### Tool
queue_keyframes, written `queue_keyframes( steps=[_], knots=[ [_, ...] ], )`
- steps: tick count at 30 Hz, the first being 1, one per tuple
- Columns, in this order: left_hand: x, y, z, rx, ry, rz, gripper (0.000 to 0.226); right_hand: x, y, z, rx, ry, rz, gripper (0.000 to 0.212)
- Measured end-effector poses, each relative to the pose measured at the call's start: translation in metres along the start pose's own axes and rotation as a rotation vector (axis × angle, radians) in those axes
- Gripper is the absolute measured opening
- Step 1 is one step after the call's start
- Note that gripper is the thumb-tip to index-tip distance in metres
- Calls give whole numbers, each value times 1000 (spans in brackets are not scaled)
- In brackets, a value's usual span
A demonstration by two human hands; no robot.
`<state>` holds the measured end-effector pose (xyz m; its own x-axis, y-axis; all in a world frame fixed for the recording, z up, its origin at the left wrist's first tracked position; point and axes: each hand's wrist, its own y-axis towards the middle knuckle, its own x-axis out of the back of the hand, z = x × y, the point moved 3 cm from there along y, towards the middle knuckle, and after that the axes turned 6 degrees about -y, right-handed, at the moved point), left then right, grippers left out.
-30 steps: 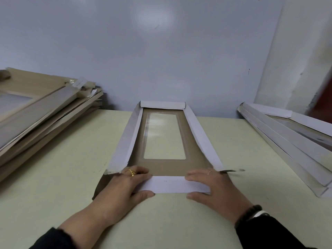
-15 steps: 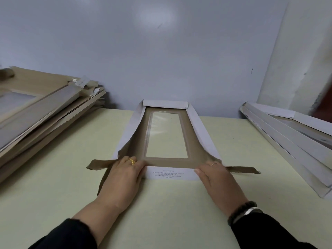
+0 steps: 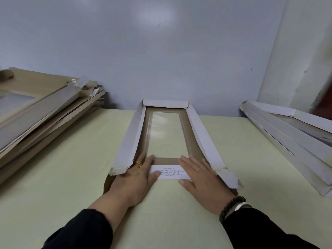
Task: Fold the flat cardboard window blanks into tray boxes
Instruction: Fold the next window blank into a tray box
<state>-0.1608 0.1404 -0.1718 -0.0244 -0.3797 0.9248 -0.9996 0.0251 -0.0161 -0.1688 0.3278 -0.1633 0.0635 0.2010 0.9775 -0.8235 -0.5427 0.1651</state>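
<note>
Looking at: one head view, straight down a pale green table that butts up against a grey-blue wall.
Left stack: big messy pile of flat brown blanks on the table's left side, leaning up against the wall, a clear window showing in the top one.
Right stack: white folded trays on the right side of the table, angled away toward the corner, well apart from the piece being worked on.
Task piece: the window blank lies dead centre on the table, long way pointing at the wall. Brown inner face is up, clear film window in the middle. Both long white side walls are folded up and leaning a bit outward, and the far end flap stands up against the wall.
Near flap: white end flap with tiny upside-down print, folded over onto the brown floor at the near end. Loose corner tabs stick out at both near corners.
Left hand: flat and spread, fingers straight, palm down on the left part of the near flap, fingertips reaching onto the brown floor. Gold ring on one finger.
Right hand: same deal, flat with fingers straight, pressing the right part of the flap down. Thin ring, plus a dark bead bracelet at the wrist.
Sleeves: both black.
</note>
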Motion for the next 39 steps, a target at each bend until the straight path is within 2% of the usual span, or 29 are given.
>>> queue_keyframes(
  steps=[4, 9, 12, 14, 18, 20, 23, 26, 29, 31, 34, 37, 39],
  knots=[
    [-1, 3, 3, 15, 0, 54, 58, -9, -2, -9, -123, 86, 113, 59],
    [2, -1, 5, -19, -27, 19, 56, -13, -4, -17, -201, 118, 121, 61],
    [7, -10, 2, -88, -65, -49, 49, -8, -7, -17, -198, 142, 44, 59],
    [12, -18, 1, -137, -76, -92, 44, 0, -12, -18, -177, 125, -74, 54],
    [24, -29, -4, -210, -150, -209, 28, 18, -22, -20, -242, 197, -318, 29],
    [27, -31, -7, -218, -238, -241, 26, 21, -25, -17, -257, 142, -327, 17],
    [31, -33, -11, -249, -307, -234, 25, 24, -28, -12, -184, 125, -321, 7],
    [33, -36, -12, -274, -297, -197, 23, 26, -31, -7, -126, 201, -269, 29],
    [32, -42, -9, -243, -285, -155, 22, 26, -32, -7, -153, 284, -246, 39],
    [30, -46, -12, -245, -207, -112, 24, 22, -31, -8, -158, 238, -206, 39],
    [25, -46, -16, -248, -148, -74, 54, 20, -30, -6, -149, 87, -144, 33],
    [26, -45, -18, -250, -100, -105, 54, 19, -26, -3, -91, 54, -134, 41],
    [27, -45, -18, -251, -36, -112, 52, 19, -25, -2, -71, 65, -138, 38]
  ],
)
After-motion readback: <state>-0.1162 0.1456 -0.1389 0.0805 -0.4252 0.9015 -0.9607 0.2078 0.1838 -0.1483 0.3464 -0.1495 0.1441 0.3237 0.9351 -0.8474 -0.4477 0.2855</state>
